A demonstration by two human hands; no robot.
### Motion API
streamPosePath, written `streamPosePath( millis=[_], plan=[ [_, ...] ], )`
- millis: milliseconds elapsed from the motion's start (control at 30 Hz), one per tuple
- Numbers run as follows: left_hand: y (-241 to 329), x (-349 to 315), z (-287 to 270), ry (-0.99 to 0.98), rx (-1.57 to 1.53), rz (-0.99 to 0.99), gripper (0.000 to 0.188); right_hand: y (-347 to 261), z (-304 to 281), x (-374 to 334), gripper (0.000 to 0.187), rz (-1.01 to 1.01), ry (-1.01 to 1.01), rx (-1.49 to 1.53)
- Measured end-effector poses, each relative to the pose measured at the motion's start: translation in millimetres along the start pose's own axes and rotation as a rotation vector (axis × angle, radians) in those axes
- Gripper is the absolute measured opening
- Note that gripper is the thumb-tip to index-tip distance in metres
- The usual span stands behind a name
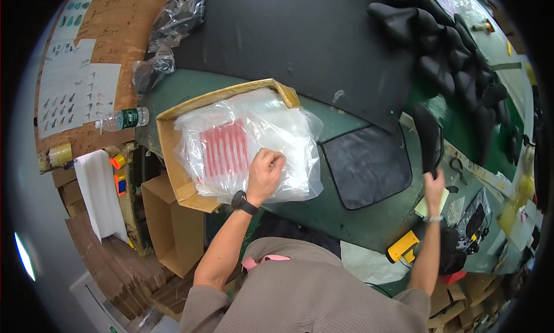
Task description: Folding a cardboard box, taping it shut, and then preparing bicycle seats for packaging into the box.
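My left hand [264,174] is over a stack of clear plastic bags [297,143], its fingers curled together. Whether a bag's film is pinched between the fingertips cannot be made out. The bags, one with a block of red print, fill a shallow cardboard box [169,160] with taped edges. Off to the right, my right hand [434,189] is closed round the lower end of a black bicycle saddle [426,131], which points away from me. Between my hands lies a dark square mat [369,167] with rounded corners.
More black saddles [438,44] are heaped at the far right. A large black sheet [288,33] covers the table's back. A plastic bottle [130,118] lies left of the box. Near my right forearm are a yellow handheld device [403,246] and scissors [457,167]. An open carton [173,223] stands lower left.
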State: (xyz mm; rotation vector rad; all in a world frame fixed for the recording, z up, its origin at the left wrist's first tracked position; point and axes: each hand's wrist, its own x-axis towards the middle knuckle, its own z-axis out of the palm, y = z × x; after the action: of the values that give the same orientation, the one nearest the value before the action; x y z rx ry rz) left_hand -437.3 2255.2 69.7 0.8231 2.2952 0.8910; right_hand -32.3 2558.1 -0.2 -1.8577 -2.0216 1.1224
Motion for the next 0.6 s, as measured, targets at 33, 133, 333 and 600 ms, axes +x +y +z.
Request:
streamPosePath(
  millis=[33,133,333,600],
  plan=[
    [-0.4,1.5,3.3,0.012,-0.053,0.059,0.018,29.2,17.0,-30.4,0.043,0.017,0.011,0.218],
    [-9.8,0.8,3.3,0.008,-0.193,-0.073,0.02,-58.8,36.2,-128.1,0.044,0.268,-0.4,0.873],
    [-6.8,11.5,2.9,-0.104,-0.242,-0.09,0.024,-134.3,82.3,-205.9,0.036,0.381,-0.814,1.199],
    [-67.1,25.8,0.9,-0.169,-0.237,0.007,0.028,-242.2,116.1,-230.7,0.057,-0.199,-0.486,0.256]
  ],
)
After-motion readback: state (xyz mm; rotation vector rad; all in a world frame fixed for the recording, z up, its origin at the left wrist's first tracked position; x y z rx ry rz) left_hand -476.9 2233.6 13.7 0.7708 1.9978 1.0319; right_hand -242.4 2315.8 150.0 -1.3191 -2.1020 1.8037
